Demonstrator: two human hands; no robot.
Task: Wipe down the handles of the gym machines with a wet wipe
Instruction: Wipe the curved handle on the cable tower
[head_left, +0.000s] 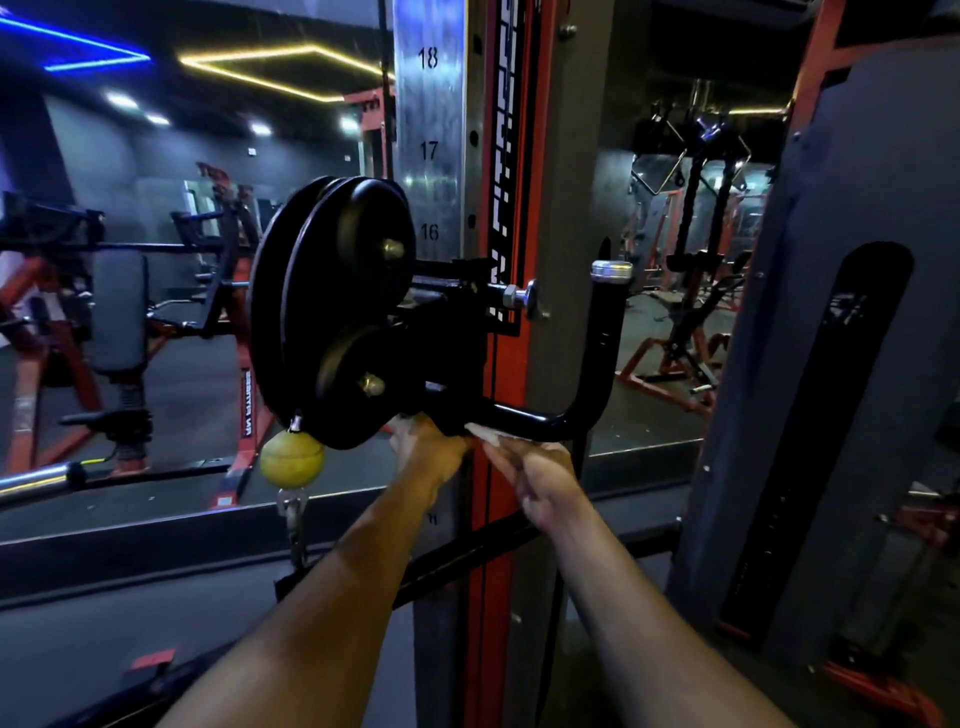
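Note:
A black L-shaped handle (571, 415) juts from the pulley carriage of a cable machine, its upright end capped in chrome. My right hand (540, 478) holds a white wet wipe (483, 434) against the underside of the handle's horizontal bar, near the carriage. My left hand (426, 447) grips the bottom of the carriage just left of the wipe, below the black double pulley (332, 312). The fingertips of both hands are hidden behind the metal.
A numbered steel column (431, 150) and a red and grey upright (514, 519) carry the carriage. A yellow ball stopper (292, 458) with a carabiner hangs under the pulley. A mirror behind reflects red-framed machines. A grey weight-stack shroud (831, 364) stands to the right.

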